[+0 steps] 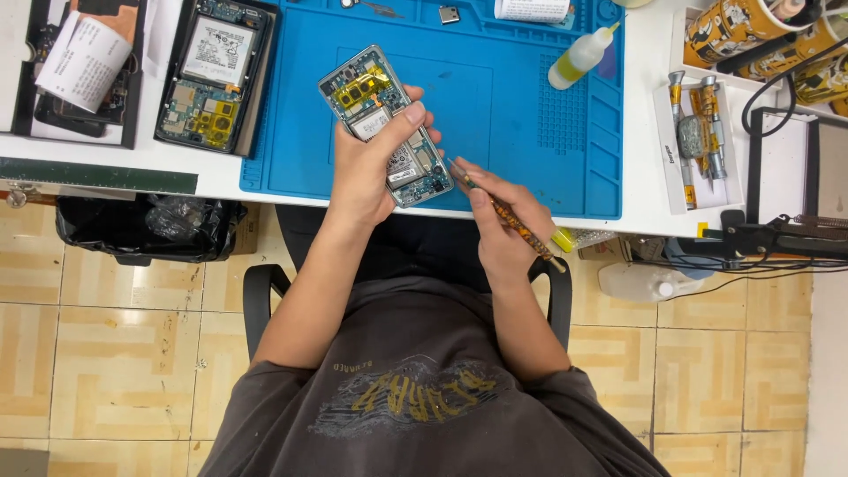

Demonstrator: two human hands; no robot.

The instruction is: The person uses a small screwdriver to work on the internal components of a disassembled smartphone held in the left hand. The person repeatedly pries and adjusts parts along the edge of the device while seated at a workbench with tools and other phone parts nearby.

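Left hand (371,172) is wrapped around the opened phone (386,124), tilted over the blue mat (530,115) near the surface's front edge. Right hand (499,225) pinches a screwdriver (508,212), tip at the phone's lower corner. Mat beyond is mostly open; glue bottle (579,57) sits well apart.

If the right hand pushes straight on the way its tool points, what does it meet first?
The right hand aims its screwdriver up-left at the opened phone in the left hand; its lower edge comes first.

Opened phone (386,124), tilted; amber-handled screwdriver (511,216) alongside
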